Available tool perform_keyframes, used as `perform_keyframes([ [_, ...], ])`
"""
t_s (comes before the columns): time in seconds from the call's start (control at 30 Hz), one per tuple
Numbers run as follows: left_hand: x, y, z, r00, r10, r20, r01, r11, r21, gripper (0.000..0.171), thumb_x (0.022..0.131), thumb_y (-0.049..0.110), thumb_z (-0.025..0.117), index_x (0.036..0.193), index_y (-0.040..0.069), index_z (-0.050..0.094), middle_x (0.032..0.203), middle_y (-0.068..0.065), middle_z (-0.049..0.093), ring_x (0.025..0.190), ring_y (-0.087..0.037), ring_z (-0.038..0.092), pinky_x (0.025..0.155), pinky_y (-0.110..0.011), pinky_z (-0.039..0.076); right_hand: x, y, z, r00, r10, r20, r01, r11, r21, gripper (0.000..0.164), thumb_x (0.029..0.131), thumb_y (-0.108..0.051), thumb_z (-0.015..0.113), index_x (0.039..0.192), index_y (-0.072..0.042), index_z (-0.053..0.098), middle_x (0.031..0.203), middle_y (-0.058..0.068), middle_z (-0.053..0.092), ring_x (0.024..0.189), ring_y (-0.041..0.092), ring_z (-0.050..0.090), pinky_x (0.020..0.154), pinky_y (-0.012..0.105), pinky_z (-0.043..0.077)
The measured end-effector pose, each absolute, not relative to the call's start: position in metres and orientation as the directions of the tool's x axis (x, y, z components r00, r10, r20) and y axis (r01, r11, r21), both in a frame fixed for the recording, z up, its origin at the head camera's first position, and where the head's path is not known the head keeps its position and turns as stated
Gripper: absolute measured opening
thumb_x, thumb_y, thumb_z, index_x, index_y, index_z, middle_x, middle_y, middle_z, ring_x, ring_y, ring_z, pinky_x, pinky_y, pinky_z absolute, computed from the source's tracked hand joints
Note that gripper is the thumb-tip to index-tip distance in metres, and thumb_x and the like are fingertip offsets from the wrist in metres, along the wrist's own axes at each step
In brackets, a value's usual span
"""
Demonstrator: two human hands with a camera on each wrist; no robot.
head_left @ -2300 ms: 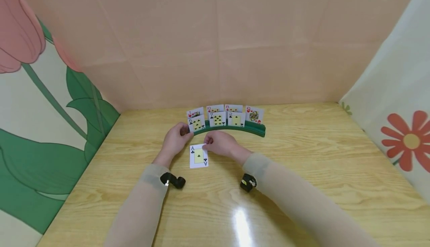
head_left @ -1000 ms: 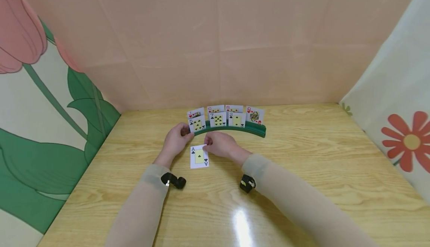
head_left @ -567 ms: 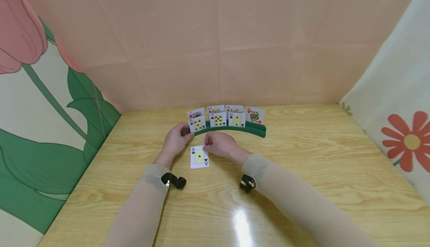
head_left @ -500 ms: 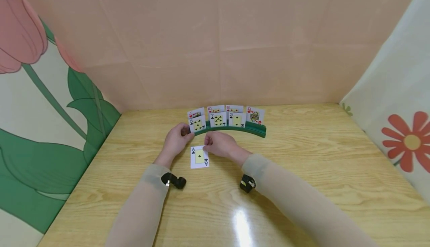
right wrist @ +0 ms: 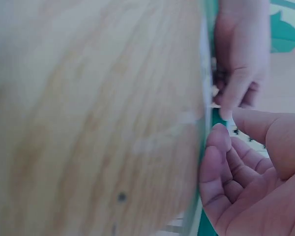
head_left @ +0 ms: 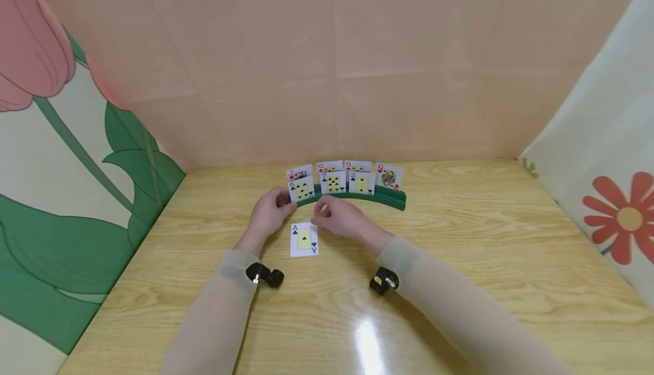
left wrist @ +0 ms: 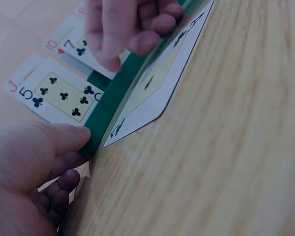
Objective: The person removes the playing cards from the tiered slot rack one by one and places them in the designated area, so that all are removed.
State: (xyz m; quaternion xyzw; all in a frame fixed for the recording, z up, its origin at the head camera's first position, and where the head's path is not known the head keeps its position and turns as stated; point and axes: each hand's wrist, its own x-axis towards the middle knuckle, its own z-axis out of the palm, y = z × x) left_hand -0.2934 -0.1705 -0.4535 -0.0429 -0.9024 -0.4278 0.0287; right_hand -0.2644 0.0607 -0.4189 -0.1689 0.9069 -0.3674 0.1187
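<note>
In the head view, my left hand [head_left: 268, 213] grips the left end of a curved green card holder [head_left: 390, 196]. The left wrist view shows the thumb [left wrist: 71, 139] on the holder's front face, the other fingers curled below and behind. An ace of clubs [head_left: 304, 240] lies face up on the table before the holder. Just above the ace's top right corner is my right hand [head_left: 343, 217], its thumb apart from its fingers and nothing pinched between them. A five of clubs [head_left: 301, 189] stands in the holder close to my left hand.
A seven [head_left: 334, 182] and a two [head_left: 362, 183] also stand in the holder's front row. Behind them rise a jack [head_left: 300, 169], a ten [head_left: 330, 166], an eight [head_left: 358, 166] and a queen [head_left: 389, 176]. A pink cloth wall [head_left: 327, 80] backs the wooden table [head_left: 485, 239].
My right thumb and fingers, together at the ace's top right corner before, have parted and let it go; the wrist has shifted slightly right. My left hand keeps its grip on the holder.
</note>
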Motion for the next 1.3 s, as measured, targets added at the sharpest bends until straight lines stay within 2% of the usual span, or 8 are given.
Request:
perform_keyframes([
  [0.2, -0.293, -0.169, -0.454, -0.996, 0.044, 0.083, 0.092, 0.628, 0.772, 0.029, 0.107, 0.025, 0.077, 0.131, 0.01, 0.069, 0.123, -0.01, 0.07, 0.114, -0.029, 0.064, 0.102, -0.049, 0.053, -0.254, 0.076, -0.411, -0.91, -0.413, -0.027, -0.215, 0.529, -0.821, 0.031, 0.11, -0.026, 0.073, 0.132, -0.005, 0.067, 0.102, 0.013, 0.073, 0.08, 0.025, 0.068, 0.069, 0.034, 0.055],
  [0.4, -0.293, -0.169, -0.455, -0.995, 0.04, 0.092, 0.097, 0.625, 0.774, 0.029, 0.107, 0.022, 0.077, 0.131, 0.008, 0.068, 0.123, -0.011, 0.069, 0.113, -0.03, 0.063, 0.102, -0.05, 0.053, -0.244, 0.092, -0.397, -0.936, -0.35, 0.045, -0.229, 0.508, -0.831, 0.032, 0.108, -0.029, 0.075, 0.132, -0.007, 0.069, 0.104, 0.006, 0.071, 0.085, 0.022, 0.068, 0.073, 0.037, 0.059],
  [0.67, -0.294, -0.169, -0.457, -0.995, 0.048, 0.091, 0.101, 0.625, 0.774, 0.031, 0.107, 0.024, 0.077, 0.132, 0.009, 0.068, 0.124, -0.01, 0.069, 0.114, -0.029, 0.063, 0.103, -0.049, 0.053, -0.24, 0.119, -0.387, -0.95, -0.293, 0.108, -0.239, 0.46, -0.855, 0.03, 0.109, -0.028, 0.074, 0.132, -0.01, 0.068, 0.108, 0.007, 0.071, 0.091, 0.035, 0.068, 0.073, 0.039, 0.058],
  [0.9, -0.292, -0.172, -0.458, -0.995, 0.049, 0.087, 0.099, 0.624, 0.776, 0.03, 0.107, 0.024, 0.077, 0.132, 0.009, 0.068, 0.125, -0.011, 0.069, 0.115, -0.03, 0.063, 0.104, -0.049, 0.053, -0.24, 0.133, -0.384, -0.952, -0.265, 0.151, -0.256, 0.426, -0.868, 0.031, 0.109, -0.025, 0.075, 0.132, -0.006, 0.068, 0.109, 0.009, 0.071, 0.093, 0.039, 0.069, 0.081, 0.051, 0.061],
  [1.03, -0.293, -0.174, -0.457, -0.995, 0.037, 0.092, 0.095, 0.622, 0.777, 0.029, 0.107, 0.024, 0.077, 0.131, 0.009, 0.069, 0.124, -0.01, 0.069, 0.114, -0.029, 0.063, 0.103, -0.049, 0.053, -0.243, 0.138, -0.38, -0.953, -0.251, 0.168, -0.266, 0.434, -0.861, 0.031, 0.109, -0.026, 0.075, 0.133, -0.008, 0.068, 0.11, 0.008, 0.072, 0.092, 0.037, 0.069, 0.081, 0.05, 0.061],
  [1.3, -0.293, -0.172, -0.456, -0.996, 0.043, 0.074, 0.085, 0.623, 0.777, 0.032, 0.107, 0.024, 0.077, 0.134, 0.01, 0.068, 0.126, -0.01, 0.069, 0.117, -0.029, 0.063, 0.105, -0.049, 0.053, -0.249, 0.158, -0.372, -0.949, -0.203, 0.239, -0.308, 0.452, -0.838, 0.032, 0.109, -0.025, 0.075, 0.133, -0.006, 0.069, 0.105, 0.012, 0.071, 0.087, 0.036, 0.066, 0.069, 0.031, 0.055],
])
